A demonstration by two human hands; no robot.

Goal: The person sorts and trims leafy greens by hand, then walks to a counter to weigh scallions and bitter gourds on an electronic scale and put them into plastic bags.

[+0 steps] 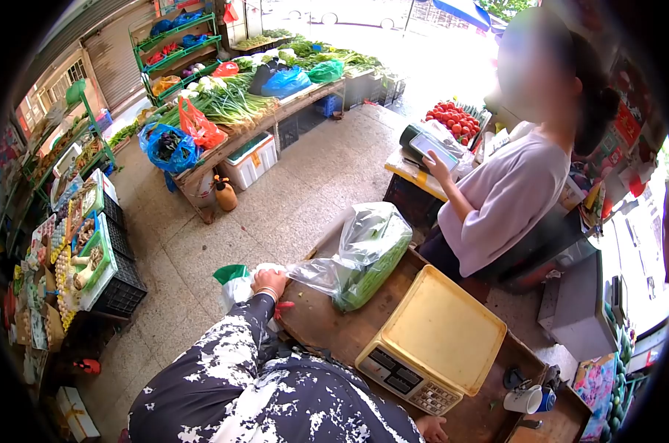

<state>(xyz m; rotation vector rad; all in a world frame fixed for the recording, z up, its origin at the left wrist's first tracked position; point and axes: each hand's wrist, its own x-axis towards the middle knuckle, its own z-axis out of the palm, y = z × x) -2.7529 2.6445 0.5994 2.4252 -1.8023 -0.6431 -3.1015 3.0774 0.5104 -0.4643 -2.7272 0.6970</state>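
Note:
My left hand (269, 281) is closed around the gathered neck of a clear plastic bag (377, 223). Long green vegetables (375, 272) lie inside that bag on the brown wooden table (308, 319); their exact kind is hard to tell through the plastic. Just left of this hand is a green and white piece of plastic (232, 277). At the bottom edge, my right hand (432, 429) rests on the table below a yellowed weighing scale (441, 332), its fingers lying loosely and partly cut off by the frame.
A person (508, 184) stands across the table holding a phone (434, 150). A white cup (522, 399) and a blue can (546, 399) stand right of the scale. Beyond are a vegetable stall (238, 103), tomatoes (453, 122) and egg trays (69, 288).

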